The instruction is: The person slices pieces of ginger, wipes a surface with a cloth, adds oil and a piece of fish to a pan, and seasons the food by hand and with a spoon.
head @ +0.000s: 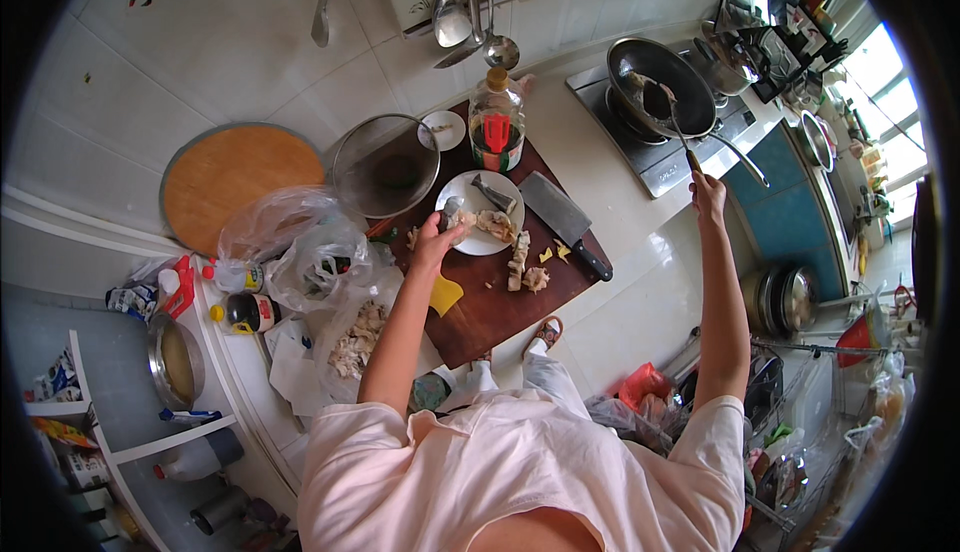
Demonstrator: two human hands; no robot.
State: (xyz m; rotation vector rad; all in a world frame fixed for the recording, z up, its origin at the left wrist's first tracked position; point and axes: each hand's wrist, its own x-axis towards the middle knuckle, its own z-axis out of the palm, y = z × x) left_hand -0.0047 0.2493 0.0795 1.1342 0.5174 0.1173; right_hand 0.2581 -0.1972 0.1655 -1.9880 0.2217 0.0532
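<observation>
With my left hand (437, 241) I hold a piece of fish (459, 222) over the edge of a white plate (461, 190). On that plate lie a grey fish tail piece (493, 195) and another cut piece (496, 226). My right hand (707, 192) grips the handle of a spatula (683, 136), whose head rests in a black wok (697, 94) on the gas stove, by some food. A cleaver (556, 211) lies beside the plate on the dark red board (480, 327), near whitish chunks (517, 259) and yellow bits (553, 253).
An oil bottle (496, 132), a wire strainer (386, 166) and a small dish (442, 130) stand behind the plate. Plastic bags (322, 252) crowd the left. The wok's handle (742, 157) juts past the stove (656, 166). Ladles (500, 52) hang on the wall.
</observation>
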